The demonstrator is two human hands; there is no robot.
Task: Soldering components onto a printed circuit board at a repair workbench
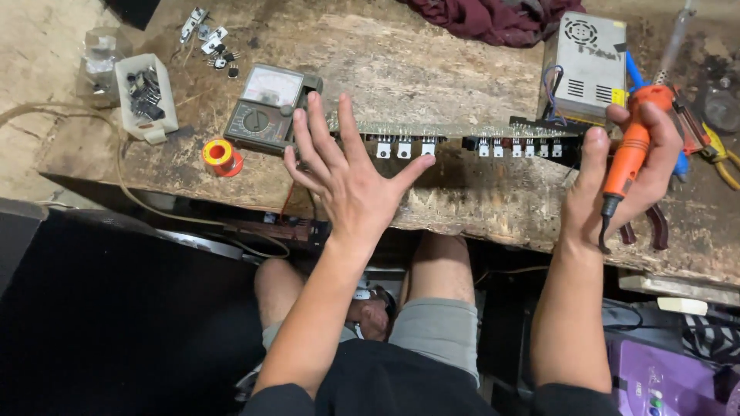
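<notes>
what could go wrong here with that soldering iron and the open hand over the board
1. The right hand grips the orange soldering iron tip down near its own wrist and above bare knees; if hot, a slip may burn skin.
2. The left hand hovers spread over the circuit board, and could knock the row of upright components.
3. The solder spool sits near the bench edge and might roll off.

Analog meter [266, 108], pale dial face, bench top-left; metal supply box [590, 65] w/ yellow label, top-right.
</notes>
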